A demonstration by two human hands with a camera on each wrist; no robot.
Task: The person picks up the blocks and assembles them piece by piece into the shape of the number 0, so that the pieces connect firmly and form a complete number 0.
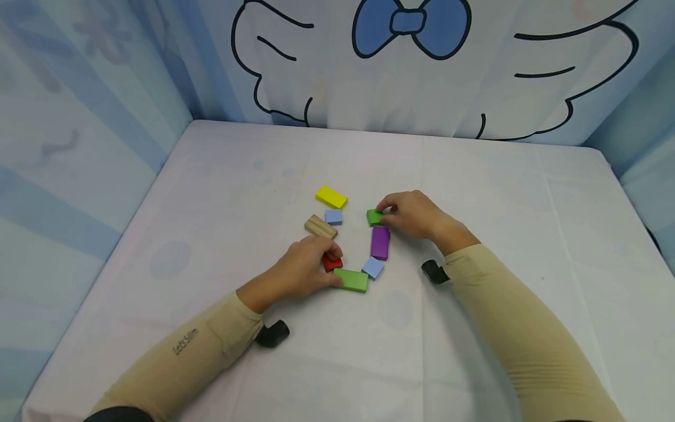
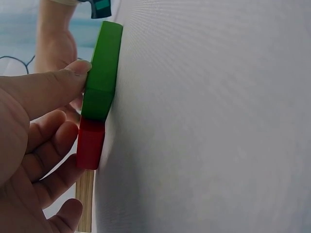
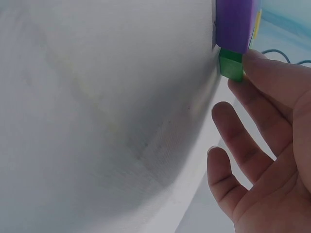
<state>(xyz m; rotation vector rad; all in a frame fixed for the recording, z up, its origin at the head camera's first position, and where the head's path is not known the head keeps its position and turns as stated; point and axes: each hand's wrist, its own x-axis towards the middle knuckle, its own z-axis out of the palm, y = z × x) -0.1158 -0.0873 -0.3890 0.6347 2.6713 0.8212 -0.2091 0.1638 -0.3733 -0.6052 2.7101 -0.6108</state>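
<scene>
My left hand (image 1: 300,268) lies over the near-left blocks. Its thumb touches the top of the long green block (image 2: 102,73), and its loosely bent fingers rest at the small red block (image 2: 91,144). The red block meets one end of the green one. At the upper right my right hand (image 1: 416,215) pinches the small green block (image 3: 231,64) between thumb and index finger; its other fingers are spread. That block lies on the table, at the far end of the purple block (image 1: 379,242). A light-blue block (image 1: 373,268) touches the long green block's right end.
Left of the small green block lie a yellow block (image 1: 331,197), another light-blue block (image 1: 334,217) and a bare wood block (image 1: 320,227). All the blocks form a curved line on the white-covered table (image 1: 253,176). A patterned curtain (image 1: 401,88) hangs behind it.
</scene>
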